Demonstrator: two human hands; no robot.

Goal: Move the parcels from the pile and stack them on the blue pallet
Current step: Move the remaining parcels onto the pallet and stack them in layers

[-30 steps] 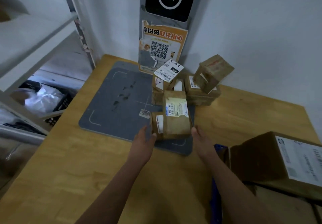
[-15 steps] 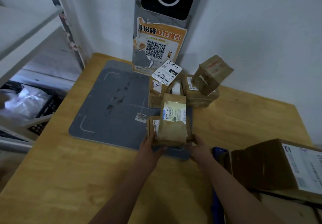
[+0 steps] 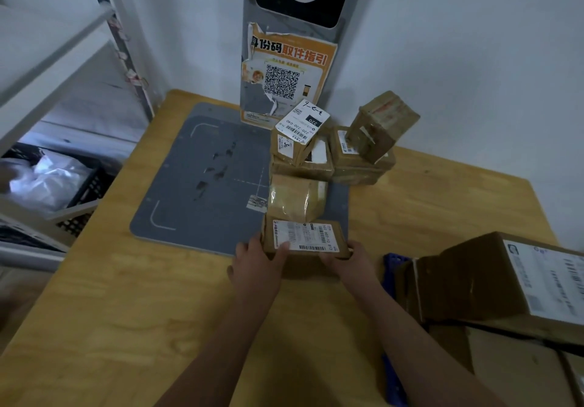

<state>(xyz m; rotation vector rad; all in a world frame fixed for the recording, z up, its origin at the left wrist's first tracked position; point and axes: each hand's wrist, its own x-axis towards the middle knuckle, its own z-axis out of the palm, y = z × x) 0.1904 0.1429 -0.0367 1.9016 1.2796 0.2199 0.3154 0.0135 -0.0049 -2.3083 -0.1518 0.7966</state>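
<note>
A small brown parcel (image 3: pixel 305 239) with a white label on top sits at the near edge of the grey mat (image 3: pixel 205 182). My left hand (image 3: pixel 257 262) grips its left end, thumb on the label. My right hand (image 3: pixel 346 259) grips its right end. A tape-wrapped parcel (image 3: pixel 297 198) lies just behind it. Further back the pile holds several brown parcels (image 3: pixel 360 160), one tilted box (image 3: pixel 380 125) on top. A strip of the blue pallet (image 3: pixel 392 280) shows at the right, with large cardboard boxes (image 3: pixel 493 283) on it.
A scanner post (image 3: pixel 294 43) with an orange QR poster stands at the back of the wooden table (image 3: pixel 126 327). White metal shelving (image 3: pixel 53 58) and a black crate (image 3: pixel 85 194) with plastic bags are on the left. A white wall closes the back.
Both hands closed on the front parcel and drew it toward me. The labelled parcel that lay on top of it tipped back and now rests behind it.
</note>
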